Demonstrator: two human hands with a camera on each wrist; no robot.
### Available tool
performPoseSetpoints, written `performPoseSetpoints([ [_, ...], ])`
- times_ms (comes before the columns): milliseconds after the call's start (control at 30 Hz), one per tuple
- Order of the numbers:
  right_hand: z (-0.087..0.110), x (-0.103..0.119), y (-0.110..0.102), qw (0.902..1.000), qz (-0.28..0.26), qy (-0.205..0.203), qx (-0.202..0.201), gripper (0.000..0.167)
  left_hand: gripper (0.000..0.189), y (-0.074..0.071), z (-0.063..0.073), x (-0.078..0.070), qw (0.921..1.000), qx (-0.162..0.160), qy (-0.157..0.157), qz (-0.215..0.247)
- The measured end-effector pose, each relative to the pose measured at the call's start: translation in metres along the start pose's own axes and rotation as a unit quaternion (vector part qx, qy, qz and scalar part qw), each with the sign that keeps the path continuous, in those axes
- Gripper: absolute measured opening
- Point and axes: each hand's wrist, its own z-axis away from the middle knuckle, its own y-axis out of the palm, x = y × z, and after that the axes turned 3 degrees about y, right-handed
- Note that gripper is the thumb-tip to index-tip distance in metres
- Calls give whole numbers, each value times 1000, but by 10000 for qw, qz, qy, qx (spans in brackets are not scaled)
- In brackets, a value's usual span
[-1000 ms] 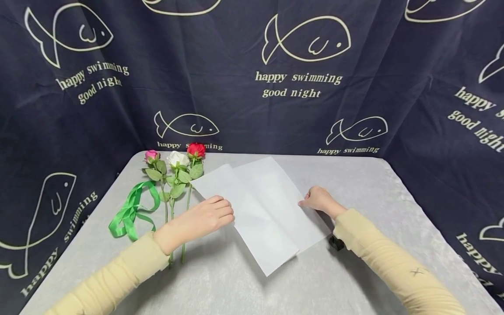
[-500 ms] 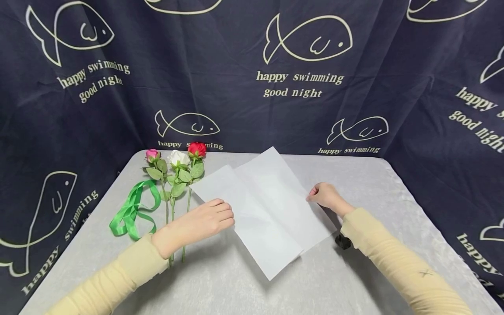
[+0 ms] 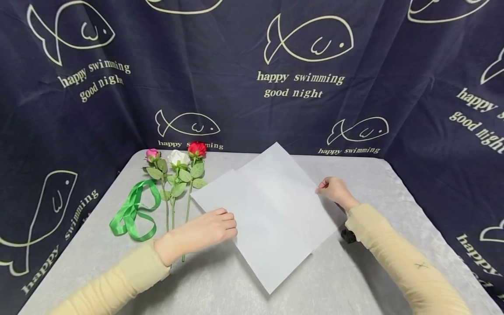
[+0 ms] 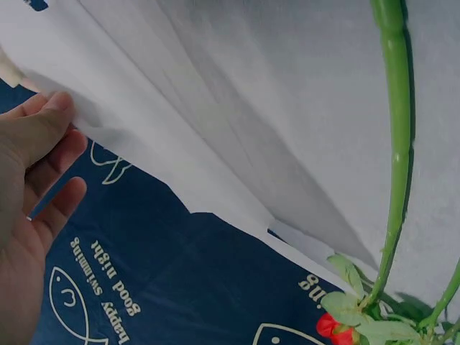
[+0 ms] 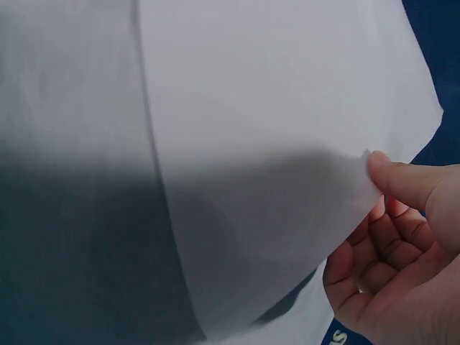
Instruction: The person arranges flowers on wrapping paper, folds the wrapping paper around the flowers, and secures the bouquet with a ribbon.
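A thin white sheet of paper [image 3: 271,210] is spread between both hands above the table, one corner toward me and one toward the back. My left hand [image 3: 212,228] pinches its left edge; in the left wrist view the thumb and forefinger [image 4: 59,108] meet on the paper while the other fingers are loosely bent. On the opposite edge, my right hand [image 3: 335,191] grips the paper between thumb [image 5: 384,172] and curled forefinger. A second corner shows along the upper left, where the sheet overlaps another layer.
Left of the paper lie a pink rose [image 3: 152,155], a white rose [image 3: 178,158] and a red rose [image 3: 197,149], stems toward me. A loose green ribbon [image 3: 130,214] is beside them. A grey cloth covers the table [image 3: 220,284]; dark fish-print curtains [image 3: 236,57] surround it.
My right hand has moved right and slightly away with its edge. The paper has spread wider, its far corner shifting back and its near corner toward me. The left hand has dropped slightly.
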Motion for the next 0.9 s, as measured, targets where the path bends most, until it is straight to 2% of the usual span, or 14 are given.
performPoseSetpoints([
  [233,-7,-11,-2,9997,122,-19,-204,15,8,6,-1,-11,9987,472,5,200],
  [400,-13,-14,-1,9989,185,-218,-370,15,4,9,-6,-19,9969,750,55,247],
  [700,-24,-13,7,9976,254,-524,-383,14,10,13,-13,-31,9953,895,199,319],
  [900,-28,-7,15,9970,330,-620,-337,15,12,14,-15,-38,9927,1034,190,593],
])
